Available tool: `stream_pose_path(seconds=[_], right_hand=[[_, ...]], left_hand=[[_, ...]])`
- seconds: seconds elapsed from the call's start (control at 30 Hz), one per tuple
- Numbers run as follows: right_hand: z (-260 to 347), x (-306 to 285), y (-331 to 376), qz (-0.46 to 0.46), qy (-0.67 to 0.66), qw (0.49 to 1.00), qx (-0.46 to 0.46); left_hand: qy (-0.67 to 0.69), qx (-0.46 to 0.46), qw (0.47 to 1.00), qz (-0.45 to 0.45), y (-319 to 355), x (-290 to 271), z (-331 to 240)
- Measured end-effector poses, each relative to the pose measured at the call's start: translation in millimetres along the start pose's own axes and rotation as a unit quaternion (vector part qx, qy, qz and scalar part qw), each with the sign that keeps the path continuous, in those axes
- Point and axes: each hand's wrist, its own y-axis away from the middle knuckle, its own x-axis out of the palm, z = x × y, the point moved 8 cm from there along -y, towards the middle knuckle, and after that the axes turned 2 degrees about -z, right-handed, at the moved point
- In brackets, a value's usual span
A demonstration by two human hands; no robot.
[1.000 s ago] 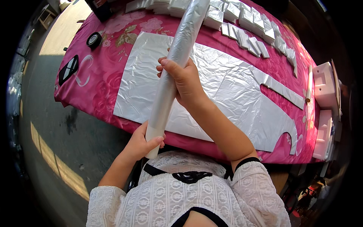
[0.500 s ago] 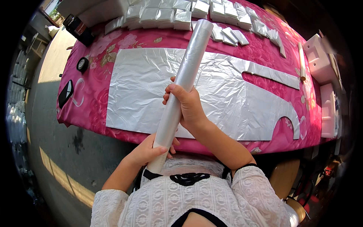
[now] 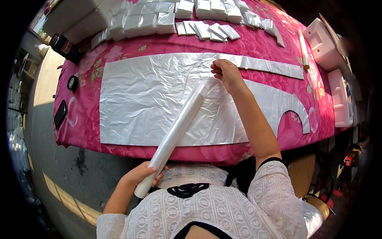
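Observation:
A long roll of clear plastic film (image 3: 172, 137) slants from my lap up over the table. My left hand (image 3: 145, 175) is wrapped round its lower end. My right hand (image 3: 227, 75) hovers past the roll's upper end with its fingers curled in a pinch. A faint see-through edge of film seems to lie between the roll and these fingers, but I cannot make out what they hold. Under both spreads a crinkled white plastic sheet (image 3: 135, 99), flat on the table, with strap-like strips and curved cut-outs at its right side.
Stacks of folded white plastic packets (image 3: 143, 24) line the back of the pink flowered tablecloth (image 3: 119, 150). At the left are a dark bottle (image 3: 65, 48), a black tape roll (image 3: 73, 83) and a phone (image 3: 60, 114). A thin tube (image 3: 303, 49) and foam boxes (image 3: 323, 44) stand right.
My right hand has let go of the roll's middle and moved up and right. The roll has come down and left in my left hand. The view has shifted slightly.

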Motion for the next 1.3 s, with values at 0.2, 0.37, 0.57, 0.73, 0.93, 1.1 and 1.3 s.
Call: stream_pose_path(seconds=[0.2, 0.37, 0.57, 0.73, 0.93, 1.1, 1.3], right_hand=[[-15.0, 15.0, 22.1, 0.157, 0.199, 0.962, 0.102], [-26.1, 31.3, 33.8, 0.238, 0.266, 0.927, 0.111], [-25.3, 42.6, 45.4, 0.306, 0.225, 0.921, 0.088], [-12.8, -1.5, 12.4, 0.189, 0.284, 0.94, 0.015], [38.5, -115.3, -41.0, 0.0, 0.332, 0.939, -0.09], [44.9, -154.8, -49.3, 0.002, 0.274, 0.958, -0.082], [25.5, -78.7, -46.5, 0.108, 0.27, 0.952, -0.091]], left_hand=[[-0.017, 0.014, 1.0, -0.017, 1.8, -8.0, 6.1], [-0.037, 0.02, 0.999, -0.027, 2.0, -11.4, 1.8], [-0.05, 0.028, 0.996, -0.061, 0.5, -15.1, 8.7], [-0.01, -0.016, 0.998, -0.068, -4.9, -14.4, 6.9], [-0.103, 0.005, 0.993, -0.051, 30.3, -58.9, 23.2], [-0.242, -0.08, 0.966, -0.044, 65.3, -87.7, 13.9], [-0.614, 0.068, 0.784, -0.071, 15.4, -14.0, -121.2]])
